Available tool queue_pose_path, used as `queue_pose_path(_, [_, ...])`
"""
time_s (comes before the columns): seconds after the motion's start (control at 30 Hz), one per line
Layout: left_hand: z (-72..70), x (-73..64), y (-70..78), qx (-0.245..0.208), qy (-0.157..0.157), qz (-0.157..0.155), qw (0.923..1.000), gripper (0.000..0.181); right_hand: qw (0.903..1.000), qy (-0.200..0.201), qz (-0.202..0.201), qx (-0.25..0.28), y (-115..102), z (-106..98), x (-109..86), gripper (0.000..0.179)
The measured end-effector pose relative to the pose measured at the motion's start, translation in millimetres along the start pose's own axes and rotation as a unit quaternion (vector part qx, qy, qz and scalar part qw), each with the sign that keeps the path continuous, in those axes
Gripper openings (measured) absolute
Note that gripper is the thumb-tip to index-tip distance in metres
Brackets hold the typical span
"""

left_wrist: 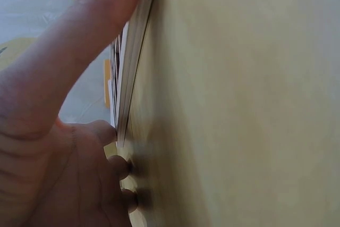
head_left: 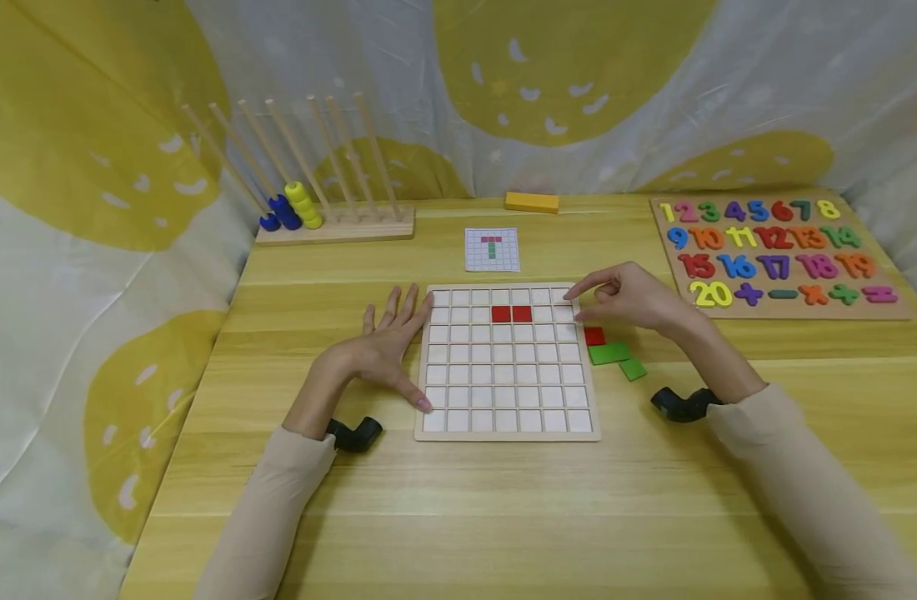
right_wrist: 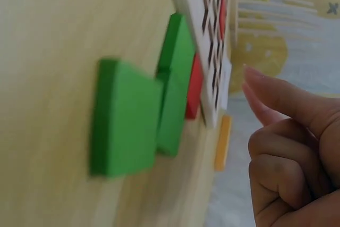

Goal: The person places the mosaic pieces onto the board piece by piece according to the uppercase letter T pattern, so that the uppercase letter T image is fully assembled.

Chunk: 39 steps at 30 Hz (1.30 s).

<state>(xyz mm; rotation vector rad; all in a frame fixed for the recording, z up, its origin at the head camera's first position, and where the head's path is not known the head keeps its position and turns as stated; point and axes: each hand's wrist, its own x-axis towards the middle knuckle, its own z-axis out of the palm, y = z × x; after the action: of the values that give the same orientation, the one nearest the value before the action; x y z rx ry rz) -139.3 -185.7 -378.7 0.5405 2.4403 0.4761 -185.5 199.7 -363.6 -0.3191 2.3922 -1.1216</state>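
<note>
A white square grid board (head_left: 482,436) with a pale wooden frame lies on the table. Two red square tiles (head_left: 512,314) sit side by side in its second row from the top. My left hand (head_left: 383,354) spreads along the board's left edge, thumb at the lower left and index fingertip by the upper left corner. Over the upper right corner hovers my right hand (head_left: 629,296), index finger and thumb extended and apart, other fingers curled, nothing between them. Just right of the board are a loose red tile (right_wrist: 195,89) and green tiles (right_wrist: 130,118).
Behind the board lies a small pattern card (head_left: 492,250) with a red and green T. An orange block (head_left: 532,202) is near the curtain. A peg rack (head_left: 338,229) with blue and yellow beads stands back left, a number board (head_left: 789,258) back right.
</note>
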Motion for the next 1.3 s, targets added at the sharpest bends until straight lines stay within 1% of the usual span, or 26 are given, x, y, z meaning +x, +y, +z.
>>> queue_pose_path(0.1, [0.4,0.0,-1.2,-0.003,0.0,0.002,1.0,0.161,0.9999,-0.012,0.003,0.003,8.6,-4.8,-8.1,0.034])
queue_pose_path(0.27, [1.0,0.3,-1.9,-0.006,0.002,0.007,1.0,0.161,0.9997,-0.017,0.015,-0.001,17.7,-6.5,-15.3,0.037])
queue_pose_path(0.43, [0.9,0.0,-2.2,-0.006,0.003,0.007,1.0,0.161,0.9995,-0.023,0.019,0.007,22.2,-5.3,-15.8,0.04])
queue_pose_path(0.6, [1.0,-0.1,-2.4,-0.008,0.001,0.011,0.9999,0.161,0.9988,-0.027,0.039,0.011,26.6,-5.9,-13.6,0.041])
queue_pose_path(0.8, [1.1,0.2,-2.9,-0.011,0.002,0.013,0.9999,0.16,0.9976,-0.011,0.069,0.0,33.0,-11.5,-10.6,0.043])
queue_pose_path(1.07, [1.2,0.2,-2.9,-0.013,0.001,0.01,0.9999,0.161,0.997,0.021,0.073,-0.014,36.5,-18.4,-8.5,0.044])
queue_pose_path(1.2, [1.3,0.1,-2.6,-0.012,0.001,0.009,0.9999,0.161,0.9969,0.02,0.074,-0.02,40.7,-22.1,-11.1,0.049])
queue_pose_path(1.3, [1.3,0.2,-2.3,-0.013,0.001,0.008,0.9999,0.161,0.9977,0.01,0.066,-0.017,45.4,-25.6,-14.6,0.051])
